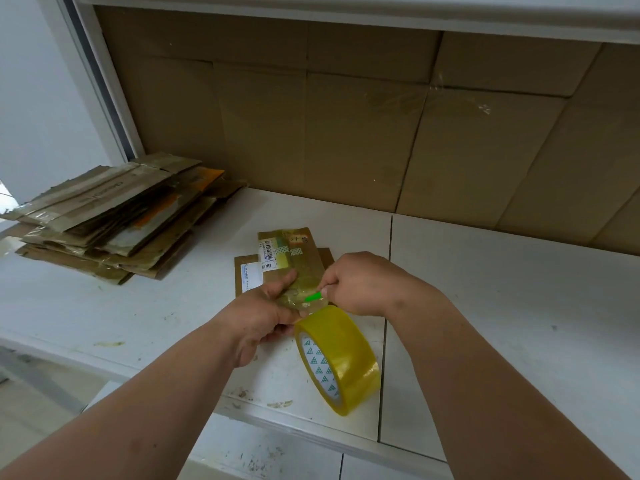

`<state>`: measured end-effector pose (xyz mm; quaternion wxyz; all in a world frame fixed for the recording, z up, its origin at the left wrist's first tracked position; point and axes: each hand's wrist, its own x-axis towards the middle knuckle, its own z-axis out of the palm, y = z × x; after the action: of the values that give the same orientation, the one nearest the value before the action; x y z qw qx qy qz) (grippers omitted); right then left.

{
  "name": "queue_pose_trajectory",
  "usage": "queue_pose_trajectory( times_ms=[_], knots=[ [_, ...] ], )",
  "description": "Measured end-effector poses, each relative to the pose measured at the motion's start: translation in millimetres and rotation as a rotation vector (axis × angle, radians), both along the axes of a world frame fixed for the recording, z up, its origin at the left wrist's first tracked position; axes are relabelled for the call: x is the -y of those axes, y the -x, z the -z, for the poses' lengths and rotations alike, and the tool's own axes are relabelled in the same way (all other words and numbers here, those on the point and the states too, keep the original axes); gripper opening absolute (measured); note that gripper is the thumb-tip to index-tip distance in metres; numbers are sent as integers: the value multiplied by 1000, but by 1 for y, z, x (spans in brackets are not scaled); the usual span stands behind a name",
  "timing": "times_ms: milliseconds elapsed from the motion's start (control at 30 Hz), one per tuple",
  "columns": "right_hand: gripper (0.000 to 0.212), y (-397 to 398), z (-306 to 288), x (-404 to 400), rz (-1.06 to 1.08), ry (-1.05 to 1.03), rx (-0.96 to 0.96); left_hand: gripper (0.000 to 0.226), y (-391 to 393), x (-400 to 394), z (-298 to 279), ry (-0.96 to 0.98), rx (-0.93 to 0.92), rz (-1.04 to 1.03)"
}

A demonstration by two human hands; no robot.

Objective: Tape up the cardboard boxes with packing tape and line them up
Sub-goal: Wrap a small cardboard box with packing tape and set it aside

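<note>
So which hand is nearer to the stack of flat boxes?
Left. The left hand is beside the tape roll, on the side toward the stack; the right hand is further right, away from it.

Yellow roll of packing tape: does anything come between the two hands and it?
Nothing visible does. The left hand already touches the yellow roll of packing tape, and the right hand pinches its green-tabbed free end.

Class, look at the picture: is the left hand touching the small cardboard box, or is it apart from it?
Touching. The head view shows the left hand gripping the near end of the box, thumb lying on its taped top.
</note>
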<state>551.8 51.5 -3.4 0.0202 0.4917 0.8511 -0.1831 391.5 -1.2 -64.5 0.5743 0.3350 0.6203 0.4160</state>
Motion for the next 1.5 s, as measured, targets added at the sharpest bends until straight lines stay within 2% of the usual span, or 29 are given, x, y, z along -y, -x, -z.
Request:
queue_pose_trajectory(
  times_ms=[467, 567, 700, 867, 933, 1000, 1067, 1100, 1233, 1333, 1500],
  knots=[
    [27, -27, 26, -18, 44, 62, -40, 79, 1, 0, -1, 5, 5, 22],
    [28, -46, 34, -20, 110, 74, -51, 78, 1, 0, -1, -1, 6, 25],
    [28, -63, 54, -12, 273, 62, -193, 77, 3, -1, 0, -2, 8, 38],
    [38, -57, 78, 3, 249, -87, 87, 76, 5, -3, 2, 2, 4, 41],
    [31, -51, 80, 7, 312, -95, -14, 76, 5, -3, 3, 2, 0, 36],
    [17, -45, 77, 13, 474, 46, -384, 76, 5, -4, 3, 3, -1, 34],
    [26, -40, 70, 22, 609, 368, -749, 77, 5, -4, 2, 2, -1, 38],
    [33, -37, 67, 26, 623, 500, -814, 77, 4, -4, 2, 2, 0, 41],
    [55, -27, 67, 31, 592, 953, -997, 78, 5, -3, 1, -1, -9, 61],
    [68, -18, 60, 36, 514, 1059, -1092, 79, 5, -2, 1, -9, -30, 78],
    [47, -15, 47, 36, 490, 1097, -1062, 80, 5, -1, 0, -43, -46, 127]
  ],
)
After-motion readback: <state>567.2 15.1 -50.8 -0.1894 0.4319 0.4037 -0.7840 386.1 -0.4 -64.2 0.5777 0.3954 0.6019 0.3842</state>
